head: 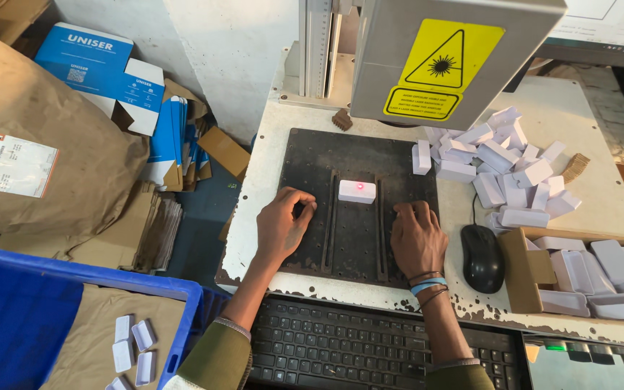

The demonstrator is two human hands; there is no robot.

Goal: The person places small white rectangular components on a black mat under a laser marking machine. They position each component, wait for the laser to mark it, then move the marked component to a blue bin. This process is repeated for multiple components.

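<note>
Head view, looking down on my bench: the white block (357, 191) sits in the middle of the dark plate (312, 152), between two raised rails (331, 217), with a red light spot on its top face. My left hand (283, 225) rests on the plate left of the rails, fingers loosely curled and grasping nothing. My right hand (417, 237) lies flat on the plate right of the rails, fingers spread and released, also empty. Both hands are near the block but apart from it.

Judged step: the block is under the machine head (456, 50) being marked while I keep my hands off. The next move, as I judge it, calls for a light pinch on the block's short sides, lifted straight up to clear the rails.

Edges and room: the rails hem the block left and right; open plate lies near and far of it. A pile of white blocks (503, 166) crowds the far right, a box (521, 271) of more sits near right, just beside the mouse (481, 258). A keyboard (370, 354) bounds the near edge
</note>
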